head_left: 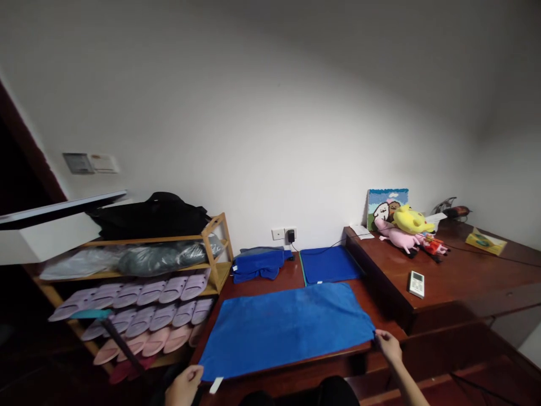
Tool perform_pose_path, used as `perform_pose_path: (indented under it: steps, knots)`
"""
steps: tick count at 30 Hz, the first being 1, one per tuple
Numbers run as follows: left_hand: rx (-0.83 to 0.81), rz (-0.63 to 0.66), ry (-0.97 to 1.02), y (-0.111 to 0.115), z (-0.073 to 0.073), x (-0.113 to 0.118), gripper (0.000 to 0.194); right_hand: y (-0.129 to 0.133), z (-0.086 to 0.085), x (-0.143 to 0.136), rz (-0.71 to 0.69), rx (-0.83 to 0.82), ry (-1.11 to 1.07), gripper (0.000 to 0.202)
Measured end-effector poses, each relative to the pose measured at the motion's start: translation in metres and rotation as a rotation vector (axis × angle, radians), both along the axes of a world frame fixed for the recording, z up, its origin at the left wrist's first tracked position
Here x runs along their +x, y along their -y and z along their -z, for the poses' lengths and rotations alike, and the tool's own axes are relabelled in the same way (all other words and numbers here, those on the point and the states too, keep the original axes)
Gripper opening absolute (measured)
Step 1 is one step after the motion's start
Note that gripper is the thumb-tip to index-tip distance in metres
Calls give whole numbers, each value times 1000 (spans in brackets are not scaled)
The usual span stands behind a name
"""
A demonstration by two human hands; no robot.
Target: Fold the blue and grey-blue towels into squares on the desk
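A blue towel [287,327] lies spread over the wooden table [291,280], its near edge close to the table's front. My left hand [185,385] pinches its near left corner, beside a small white tag [216,385]. At the near right corner, my right hand [389,347] also has its fingers closed on the cloth. Farther back on the table are a rumpled pile of blue cloth [258,265] on the left and a flat, folded darker blue cloth [329,265] on the right.
On the left stands a wooden rack [220,270] with purple slippers [152,292] and a black bag [156,217] on top. The higher desk [456,276] at right bears plush toys [401,231], a remote [416,284] and a yellow tissue pack [486,242]. A plug [291,235] sits in the wall.
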State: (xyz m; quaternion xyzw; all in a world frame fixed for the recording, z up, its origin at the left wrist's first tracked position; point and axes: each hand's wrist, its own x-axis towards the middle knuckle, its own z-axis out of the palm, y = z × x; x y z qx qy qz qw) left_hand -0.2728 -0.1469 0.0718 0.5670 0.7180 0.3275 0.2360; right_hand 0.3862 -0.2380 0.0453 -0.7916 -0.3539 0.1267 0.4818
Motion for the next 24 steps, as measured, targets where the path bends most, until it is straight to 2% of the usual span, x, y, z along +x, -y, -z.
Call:
perform_pose_path:
  steps: [5, 11, 14, 16, 19, 21, 24]
  knots:
    - [87, 56, -228, -1, 5, -5, 22, 8, 20, 14, -41, -82, -51, 39]
    - [95, 50, -266, 0, 13, -6, 23, 16, 35, 17, -109, -133, -34, 34]
    - [66, 81, -303, 4, 15, -9, 24, 19, 38, 18, -114, -198, 63, 33]
    - [48, 109, -378, 6, 14, -12, 25, 17, 38, 17, -87, -253, 230, 35]
    - [89, 106, -546, 3, 11, -14, 27, 4, 33, 8, -96, -279, 487, 41]
    - [159, 115, -607, -9, 9, -14, 29, -14, 27, -5, -201, -234, 550, 43]
    - [238, 189, -574, -41, 7, -8, 33, -55, 17, -30, -398, -155, 538, 45]
